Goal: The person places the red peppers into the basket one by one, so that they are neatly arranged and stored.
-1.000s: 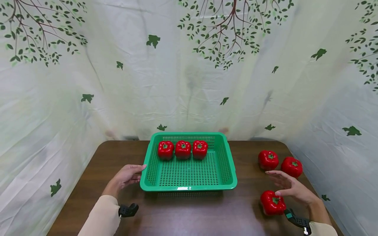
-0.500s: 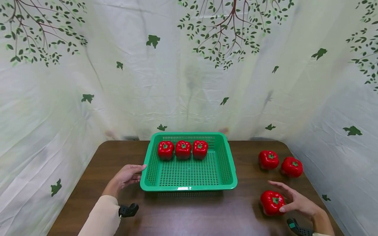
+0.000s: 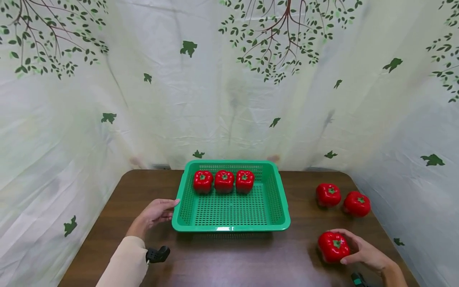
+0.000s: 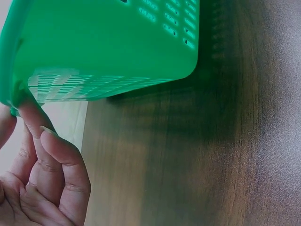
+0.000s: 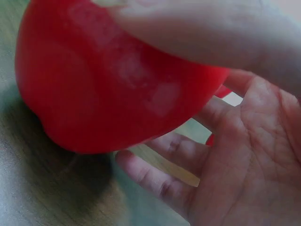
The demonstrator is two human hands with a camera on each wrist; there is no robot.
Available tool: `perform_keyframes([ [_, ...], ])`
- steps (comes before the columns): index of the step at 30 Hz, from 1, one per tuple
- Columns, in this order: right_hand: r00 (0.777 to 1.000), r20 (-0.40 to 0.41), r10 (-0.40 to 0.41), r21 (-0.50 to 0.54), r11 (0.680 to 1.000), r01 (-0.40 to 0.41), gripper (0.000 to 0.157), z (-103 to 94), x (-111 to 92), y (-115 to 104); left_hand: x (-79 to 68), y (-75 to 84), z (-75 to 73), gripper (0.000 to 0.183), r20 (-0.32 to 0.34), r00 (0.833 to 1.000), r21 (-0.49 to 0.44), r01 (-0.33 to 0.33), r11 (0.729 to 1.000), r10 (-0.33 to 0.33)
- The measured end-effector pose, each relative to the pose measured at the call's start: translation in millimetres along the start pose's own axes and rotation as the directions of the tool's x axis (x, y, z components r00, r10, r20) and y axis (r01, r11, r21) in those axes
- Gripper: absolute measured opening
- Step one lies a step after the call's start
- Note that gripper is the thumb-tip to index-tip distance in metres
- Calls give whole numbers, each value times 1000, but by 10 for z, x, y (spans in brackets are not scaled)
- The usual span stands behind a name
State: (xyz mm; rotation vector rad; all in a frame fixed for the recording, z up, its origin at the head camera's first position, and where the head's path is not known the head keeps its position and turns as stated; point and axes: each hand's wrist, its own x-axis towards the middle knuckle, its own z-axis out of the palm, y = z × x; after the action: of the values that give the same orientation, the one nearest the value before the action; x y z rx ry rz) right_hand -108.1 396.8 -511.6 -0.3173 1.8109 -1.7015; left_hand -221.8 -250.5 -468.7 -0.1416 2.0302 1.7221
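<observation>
A green perforated plastic basket (image 3: 229,229) stands mid-table with a row of red bell peppers (image 3: 224,182) along its back half. My left hand (image 3: 155,213) pinches its left rim; up close in the left wrist view, the index finger sits under the rim of the basket (image 4: 108,47). At the right, my right hand (image 3: 362,249) holds a red bell pepper (image 3: 333,247) from its right side, thumb on the near side and fingers round the far side. The right wrist view shows that bell pepper (image 5: 103,89) low over the wood, its fingertips partly hidden.
Two more red bell peppers, one (image 3: 328,195) and another (image 3: 357,203), sit at the back right of the brown wooden table (image 3: 251,263). A pale leaf-patterned cloth (image 3: 229,99) hangs behind and at both sides.
My right hand has come down and toward me from above the bell pepper to its right side, and now grips it. The left hand stays on the basket rim. The view has shifted slightly.
</observation>
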Motion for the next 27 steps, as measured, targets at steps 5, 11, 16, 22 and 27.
perform_keyframes([
  [5, 999, 26, -23, 45, 999, 22, 58, -8, -11, -2, 6, -4, 22, 45, 8, 1000, -9, -9, 1000, 9],
  [11, 1000, -23, 18, 35, 999, -17, 56, 11, -3, -14, 7, -7, 17, 42, 15, 1000, -19, -11, 1000, 11],
  [16, 996, -78, 30, 10, 1000, -30, 54, 39, 40, -39, -4, -2, 12, 42, 15, 1000, -24, -13, 1000, 13],
  [22, 988, -148, 46, -15, 999, -48, 52, 74, 104, -94, 7, -21, -8, 43, 13, 1000, -28, -8, 1000, 8],
  [27, 978, -207, 39, -61, 997, -52, 54, 85, 131, -155, 14, -20, -5, 44, 15, 1000, -26, -10, 1000, 10],
])
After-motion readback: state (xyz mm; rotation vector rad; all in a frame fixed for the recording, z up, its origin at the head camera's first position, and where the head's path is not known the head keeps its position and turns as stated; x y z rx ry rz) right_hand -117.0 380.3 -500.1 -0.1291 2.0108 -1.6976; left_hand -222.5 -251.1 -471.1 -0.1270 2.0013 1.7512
